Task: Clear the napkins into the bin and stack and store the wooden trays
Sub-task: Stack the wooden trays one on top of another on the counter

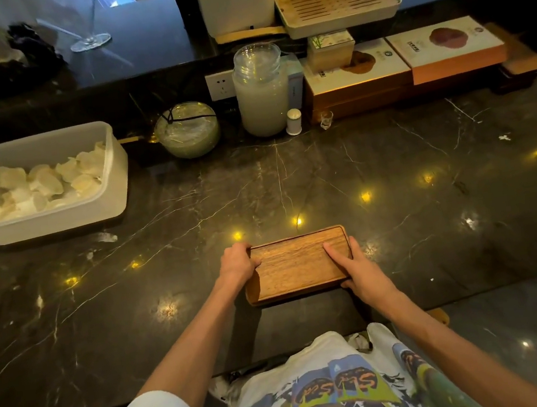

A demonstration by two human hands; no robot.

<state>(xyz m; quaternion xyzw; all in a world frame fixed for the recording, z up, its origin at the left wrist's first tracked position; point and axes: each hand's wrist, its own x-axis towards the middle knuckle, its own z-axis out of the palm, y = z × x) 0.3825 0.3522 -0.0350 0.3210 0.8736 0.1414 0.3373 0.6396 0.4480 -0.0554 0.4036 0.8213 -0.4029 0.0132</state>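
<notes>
Gripping the wooden trays at both ends

Left hand (238, 264) curls its fingers (245, 248) round the left end of the stacked wooden trays (297, 265) on the worktop (394, 186); right hand (359, 268) clasps the right end, forefinger flat on top.

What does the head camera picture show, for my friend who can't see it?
Two bare hands, left hand and right hand, grip the ends of a wooden tray on a dark marble counter. A white bin sits far left.
</notes>
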